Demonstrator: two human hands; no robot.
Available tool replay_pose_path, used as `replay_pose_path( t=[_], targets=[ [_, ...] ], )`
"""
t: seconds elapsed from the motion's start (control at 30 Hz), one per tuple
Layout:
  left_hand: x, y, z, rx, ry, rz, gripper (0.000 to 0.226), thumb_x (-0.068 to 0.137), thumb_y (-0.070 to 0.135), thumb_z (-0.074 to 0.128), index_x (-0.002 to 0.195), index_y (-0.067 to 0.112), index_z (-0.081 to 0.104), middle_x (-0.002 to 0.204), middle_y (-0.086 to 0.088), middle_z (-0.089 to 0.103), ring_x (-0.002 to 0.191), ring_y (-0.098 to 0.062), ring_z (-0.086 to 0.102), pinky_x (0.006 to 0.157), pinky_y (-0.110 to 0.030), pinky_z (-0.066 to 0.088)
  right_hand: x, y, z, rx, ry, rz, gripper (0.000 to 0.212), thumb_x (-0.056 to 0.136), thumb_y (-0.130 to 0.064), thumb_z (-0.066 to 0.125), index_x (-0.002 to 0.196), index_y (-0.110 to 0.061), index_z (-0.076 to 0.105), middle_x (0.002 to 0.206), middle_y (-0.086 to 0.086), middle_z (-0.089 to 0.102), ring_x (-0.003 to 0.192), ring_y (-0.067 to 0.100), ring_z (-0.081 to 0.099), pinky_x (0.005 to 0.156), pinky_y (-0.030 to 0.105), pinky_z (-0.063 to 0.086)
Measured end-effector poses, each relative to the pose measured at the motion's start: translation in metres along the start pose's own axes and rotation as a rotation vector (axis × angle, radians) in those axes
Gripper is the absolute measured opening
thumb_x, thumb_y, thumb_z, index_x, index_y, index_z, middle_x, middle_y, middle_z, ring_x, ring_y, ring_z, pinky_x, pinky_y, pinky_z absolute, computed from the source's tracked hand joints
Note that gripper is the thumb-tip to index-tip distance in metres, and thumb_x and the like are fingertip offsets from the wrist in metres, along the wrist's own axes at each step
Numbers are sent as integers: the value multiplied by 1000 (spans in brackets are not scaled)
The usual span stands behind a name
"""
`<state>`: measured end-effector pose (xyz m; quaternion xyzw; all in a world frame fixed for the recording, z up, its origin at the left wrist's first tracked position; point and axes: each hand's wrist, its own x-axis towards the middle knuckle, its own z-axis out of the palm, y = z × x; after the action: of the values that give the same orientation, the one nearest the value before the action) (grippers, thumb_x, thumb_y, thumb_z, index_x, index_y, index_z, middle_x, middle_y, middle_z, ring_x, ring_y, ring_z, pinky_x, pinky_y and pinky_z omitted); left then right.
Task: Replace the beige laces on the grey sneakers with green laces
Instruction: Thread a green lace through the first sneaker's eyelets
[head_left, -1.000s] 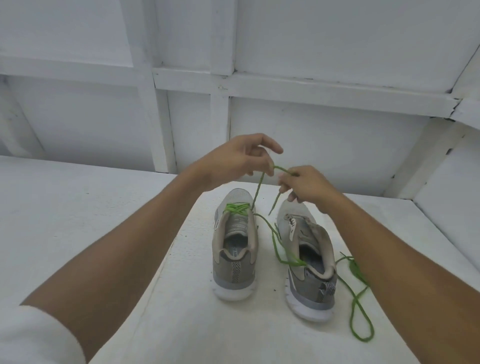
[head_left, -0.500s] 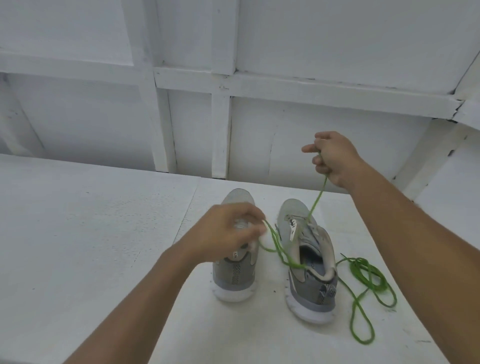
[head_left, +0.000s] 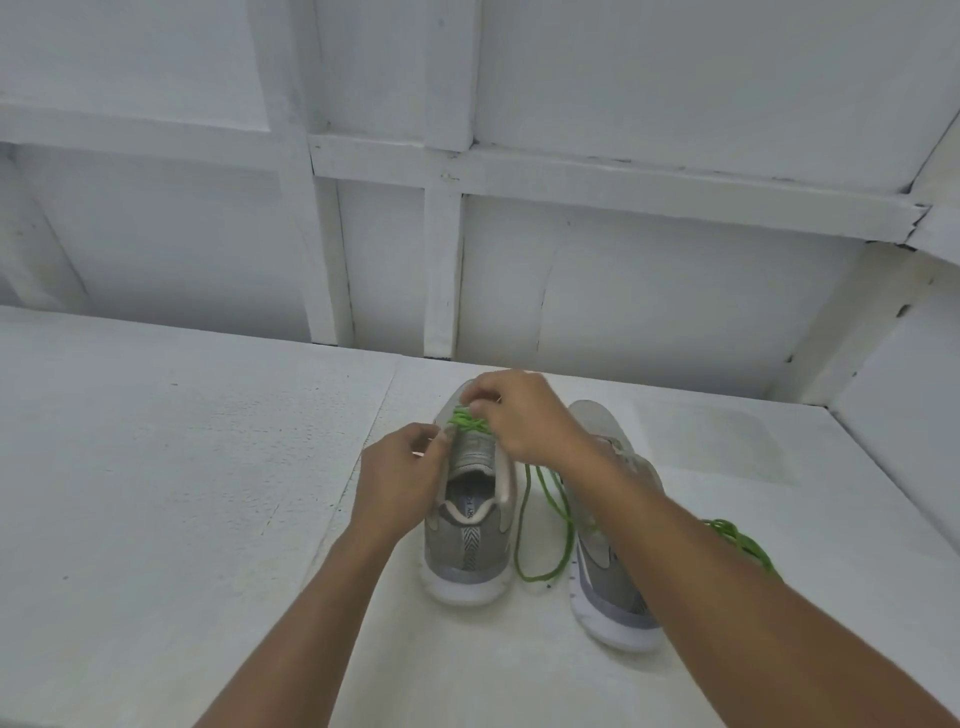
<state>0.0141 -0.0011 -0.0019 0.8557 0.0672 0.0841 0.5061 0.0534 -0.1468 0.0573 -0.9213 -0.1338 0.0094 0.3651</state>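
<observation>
Findings, left to right.

The white table (head_left: 156, 467) carries both grey sneakers, heels toward the viewer.

The left hand (head_left: 397, 475) is at the left eyelet edge of the first sneaker (head_left: 467, 545), fingers curled against it. Whether they pinch the flap, the lace or nothing cannot be told.

First sneaker: the green lace (head_left: 467, 420) is threaded through the eyelets nearest the toe and crosses there a few times. The eyelets nearer the tongue top look bare. No beige lace is seen on this sneaker.

The right hand (head_left: 527, 421) hangs over those crossings with fingers curled down and pinching the green lace at the toe end. A long slack run of the same lace lies on the table between the two sneakers, looping back near the heels.

Second sneaker (head_left: 618, 618): largely hidden under the right forearm. The visible part of its throat shows no green lacing and no beige lace.

Far right: a green bundle (head_left: 737, 540) lies on the table beside the second sneaker. Whether it is a separate lace cannot be told.

Assessment: the beige laces appear to be out. The first sneaker is judged to be in the early stage of relacing, with most eyelets unfilled. The second sneaker appears not yet started. The task is judged well under half complete.
</observation>
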Motion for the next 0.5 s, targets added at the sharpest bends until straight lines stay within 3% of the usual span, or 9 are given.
replay_pose_path(
  t=[0.1, 0.27, 0.5],
  targets=[
    [-2, -2, 5, -93, 18, -51, 23, 96, 38, 53, 99, 24, 71, 89, 10, 69, 89, -11, 63, 77, -29, 50, -3, 2, 15, -35, 7, -9, 13, 92, -11, 54, 101, -15, 62, 96, 2, 66, 87, 17, 59, 69, 22, 44],
    [-3, -8, 8, -321, 34, -206, 26, 92, 21, 51, 81, 25, 74, 82, 5, 74, 89, -21, 68, 85, -49, 55, -7, 2, 27, -144, 11, -51, 12, 93, -11, 50, 103, -15, 56, 97, 4, 65, 90, 23, 56, 75, 35, 50],
    [-2, -9, 8, -394, 23, -247, 28, 92, 17, 52, 81, 27, 75, 84, 5, 75, 90, -19, 69, 89, -49, 54, -3, 3, 36, -283, 3, -74, 11, 90, -13, 49, 98, -18, 54, 96, 7, 64, 88, 29, 55, 76, 42, 51]
  ],
)
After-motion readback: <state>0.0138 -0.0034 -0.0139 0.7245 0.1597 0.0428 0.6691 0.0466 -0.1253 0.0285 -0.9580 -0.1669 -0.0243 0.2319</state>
